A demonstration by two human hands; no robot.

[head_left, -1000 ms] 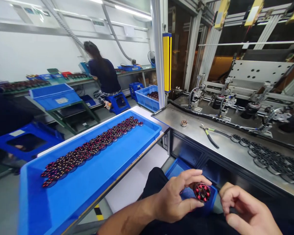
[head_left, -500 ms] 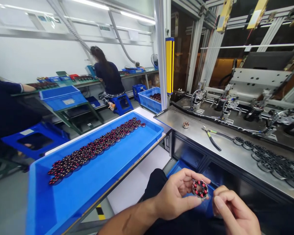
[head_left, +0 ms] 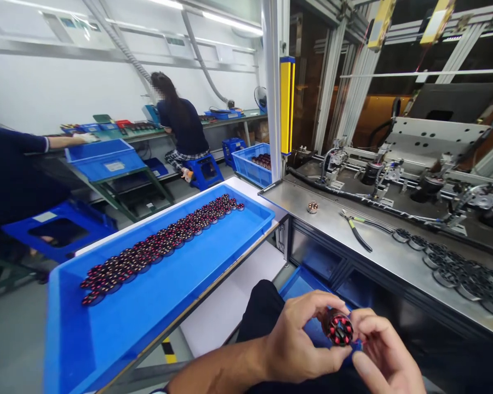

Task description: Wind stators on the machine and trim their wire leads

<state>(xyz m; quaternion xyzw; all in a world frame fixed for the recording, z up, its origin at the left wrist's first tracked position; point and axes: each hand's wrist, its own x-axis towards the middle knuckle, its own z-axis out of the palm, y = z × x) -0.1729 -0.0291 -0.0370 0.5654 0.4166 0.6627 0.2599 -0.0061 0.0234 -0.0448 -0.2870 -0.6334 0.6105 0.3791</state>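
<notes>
Low in front of me, my left hand (head_left: 299, 339) grips a motor stator (head_left: 340, 328) by its rim between thumb and fingers. The stator is a small dark ring with red wire windings, its round face turned up toward me. Close against its right edge is my right hand (head_left: 386, 350), with curled fingers and the thumb lower down. Something thin and reddish shows by those fingertips, too small to make out. On the metal bench ahead lie a single copper-coloured stator (head_left: 312, 207) and a pair of pliers (head_left: 356, 230).
Left of me stands a long blue tray (head_left: 230, 241) with rows of wound stators (head_left: 160, 241). Many dark rings (head_left: 447, 268) lie along the bench at right, before a winding machine (head_left: 394, 169). A person (head_left: 183, 123) sits on a blue stool; another person's sleeve shows far left.
My right hand has moved left, up to the stator. The stator has tilted and shifted slightly in my left hand. At far left, the other person's arm has reached further right.
</notes>
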